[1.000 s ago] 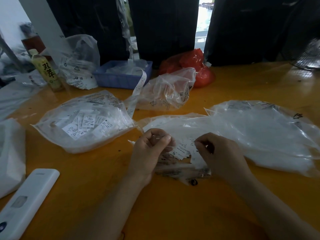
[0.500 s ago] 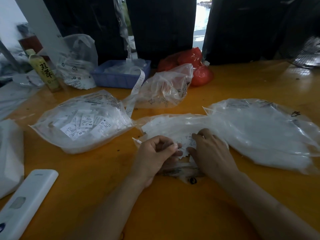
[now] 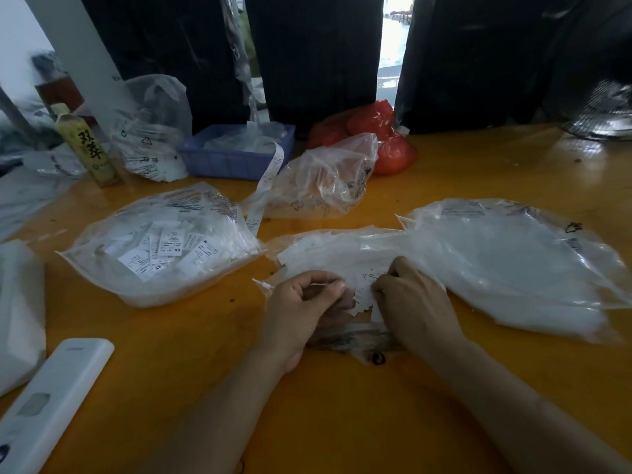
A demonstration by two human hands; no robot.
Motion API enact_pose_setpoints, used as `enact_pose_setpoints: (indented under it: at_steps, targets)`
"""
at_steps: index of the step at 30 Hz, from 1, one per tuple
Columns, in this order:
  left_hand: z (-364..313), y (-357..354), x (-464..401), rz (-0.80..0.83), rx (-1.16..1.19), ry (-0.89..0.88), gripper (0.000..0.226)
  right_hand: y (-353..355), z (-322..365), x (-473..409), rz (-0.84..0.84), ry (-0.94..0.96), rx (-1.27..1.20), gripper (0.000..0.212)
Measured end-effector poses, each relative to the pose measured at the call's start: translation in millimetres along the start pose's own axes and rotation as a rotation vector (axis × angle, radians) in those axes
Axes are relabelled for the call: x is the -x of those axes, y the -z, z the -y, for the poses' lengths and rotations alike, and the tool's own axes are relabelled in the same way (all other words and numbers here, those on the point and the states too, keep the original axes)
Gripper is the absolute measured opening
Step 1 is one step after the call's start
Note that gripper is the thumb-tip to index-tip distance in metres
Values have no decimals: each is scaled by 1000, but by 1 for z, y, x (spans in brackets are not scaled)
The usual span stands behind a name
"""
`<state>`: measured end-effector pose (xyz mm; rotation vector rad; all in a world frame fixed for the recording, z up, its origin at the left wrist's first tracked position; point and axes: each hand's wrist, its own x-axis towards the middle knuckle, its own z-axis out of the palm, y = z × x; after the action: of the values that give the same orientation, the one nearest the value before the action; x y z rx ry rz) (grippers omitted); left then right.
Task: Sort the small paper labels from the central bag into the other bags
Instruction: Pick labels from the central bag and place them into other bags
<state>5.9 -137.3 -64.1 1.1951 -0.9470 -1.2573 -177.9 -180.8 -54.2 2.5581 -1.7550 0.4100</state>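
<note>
The central clear bag (image 3: 328,249) lies flat on the orange table, with small white paper labels (image 3: 364,295) spilling at its mouth. My left hand (image 3: 301,309) is curled at the bag's left edge and pinches a thin slip of label between thumb and forefinger. My right hand (image 3: 415,302) rests on the label pile with fingertips curled onto the labels. To the left lies a clear bag (image 3: 164,248) filled with printed labels. To the right lies a larger clear bag (image 3: 506,265) of white contents.
A crumpled clear bag (image 3: 325,179), a red bag (image 3: 376,131), a blue tray (image 3: 236,155) with a label strip (image 3: 265,186), and a drink bottle (image 3: 85,145) stand at the back. A white remote-like device (image 3: 51,405) lies front left. A fan (image 3: 602,111) is far right.
My right hand has moved forward and left from the bag's near edge onto the label pile. My left hand has stayed at the bag's left edge, still curled.
</note>
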Motion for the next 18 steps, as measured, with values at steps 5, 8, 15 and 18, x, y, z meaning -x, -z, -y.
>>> enact_pose_setpoints:
  at_steps: [5,8,15,18]
  targets:
    - [-1,-1,1,15,5,-34,9,-9,-1,-1,63,-81,-17,68]
    - [-1,-2,2,26,-20,-53,10,-9,-3,-3,65,-62,-17,57]
    - [-7,0,2,-27,38,-20,8,-3,-5,6,-93,2,-354,45]
    - [-10,1,3,-15,66,1,13,5,-9,10,-162,-66,-761,43]
